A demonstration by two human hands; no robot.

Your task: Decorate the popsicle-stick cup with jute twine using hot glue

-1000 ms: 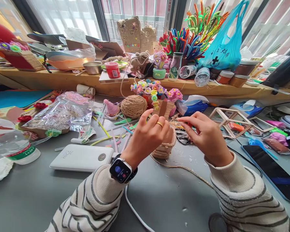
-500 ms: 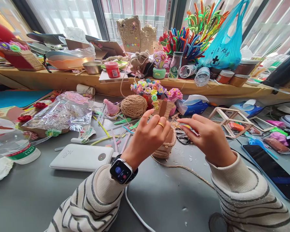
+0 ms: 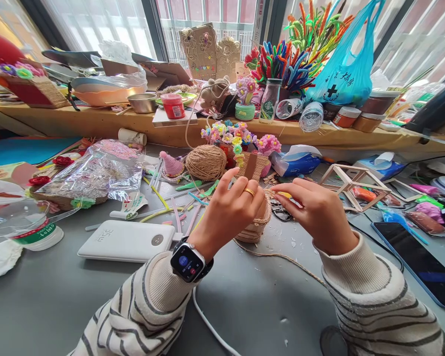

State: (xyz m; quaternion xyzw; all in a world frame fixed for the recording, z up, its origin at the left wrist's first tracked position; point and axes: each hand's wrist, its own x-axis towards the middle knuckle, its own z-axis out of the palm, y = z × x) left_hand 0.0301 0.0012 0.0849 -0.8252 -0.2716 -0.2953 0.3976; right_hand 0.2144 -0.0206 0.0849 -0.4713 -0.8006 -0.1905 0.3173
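A small round basket [image 3: 255, 230] of light wooden strips, with braided twine round its rim, stands on the grey table. My left hand [image 3: 232, 212] is closed over its near left side, index finger raised, and hides much of the rim; its fingertips are out of sight. My right hand [image 3: 315, 210] is just right of the basket, thumb and forefinger pinched close to the rim. Whatever lies between those fingertips is too small to make out. From the basket's base a length of twine [image 3: 287, 258] trails right over the table, under my right wrist.
Behind the basket are a ball of twine [image 3: 206, 162] and crocheted flowers [image 3: 237, 141]. A white power bank [image 3: 124, 241] with a cable lies left. On the right are a wooden stick frame [image 3: 352, 185] and a phone [image 3: 419, 264]. Scissors [image 3: 282, 212] lie behind my right hand.
My right hand has moved slightly left, its fingertips nearer the basket and pinched tighter. My left hand has shifted a touch to the right. The basket stays about where it was.
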